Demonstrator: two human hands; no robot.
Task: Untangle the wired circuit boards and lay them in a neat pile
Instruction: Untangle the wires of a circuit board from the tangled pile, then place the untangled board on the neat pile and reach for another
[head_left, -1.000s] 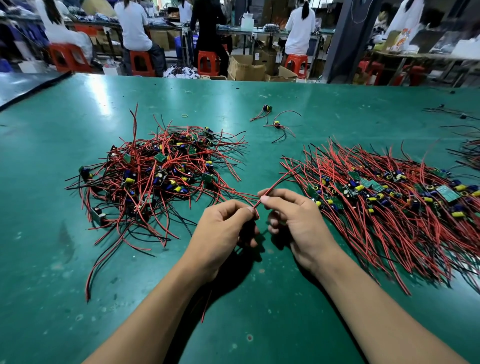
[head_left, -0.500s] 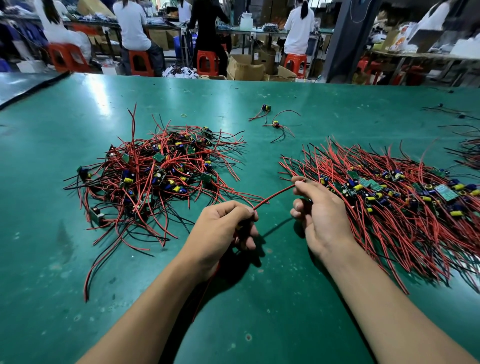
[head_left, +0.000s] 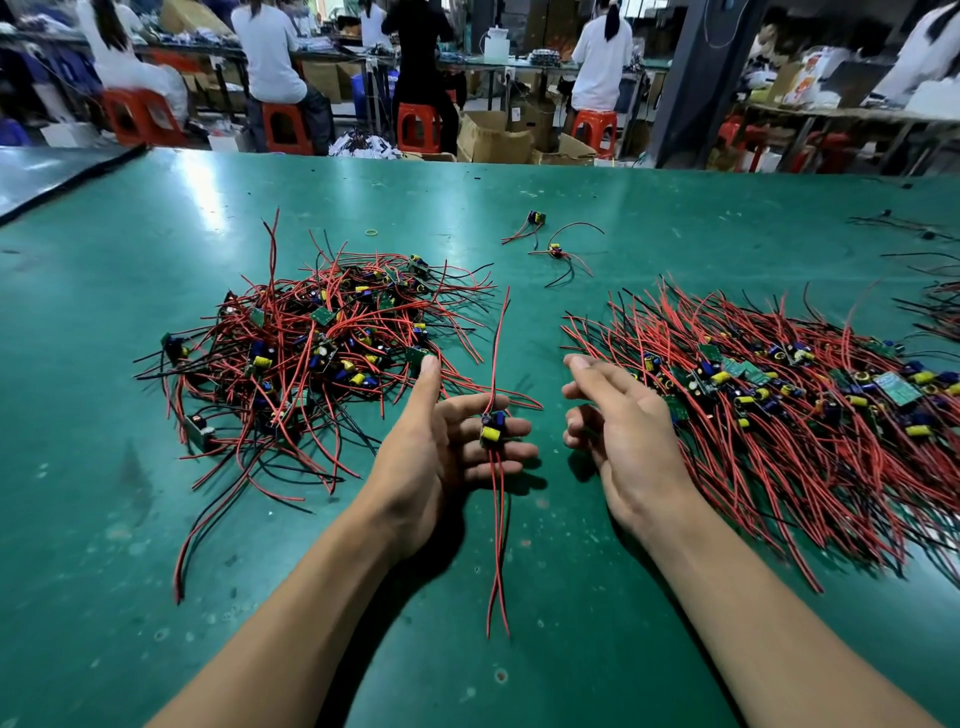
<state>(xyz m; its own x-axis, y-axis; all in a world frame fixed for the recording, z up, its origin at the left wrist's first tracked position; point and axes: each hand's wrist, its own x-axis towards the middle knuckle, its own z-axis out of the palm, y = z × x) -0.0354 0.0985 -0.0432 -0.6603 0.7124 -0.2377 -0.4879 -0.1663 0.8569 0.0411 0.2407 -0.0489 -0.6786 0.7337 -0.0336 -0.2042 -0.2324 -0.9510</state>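
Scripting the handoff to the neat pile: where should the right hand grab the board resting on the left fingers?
Pinch the board itself by its side edges, coming from the right and above. It lies loose on the left hand's open fingers, wires trailing off both ends, so a wire grip would probably let it dangle. The right hand is open beside it.

Just left of the grip, where the left hand (head_left: 436, 452) carries a wired board (head_left: 493, 428) on flat fingers, the tangled heap (head_left: 311, 348) blocks the table (head_left: 519, 686). Right of the grip, past the right hand (head_left: 618, 431), the laid pile (head_left: 779, 415) covers the surface. Between the heaps a bare green lane runs beyond the grip to two loose boards (head_left: 555, 251). Nearer than the grip, only the board's trailing wires cross open table.
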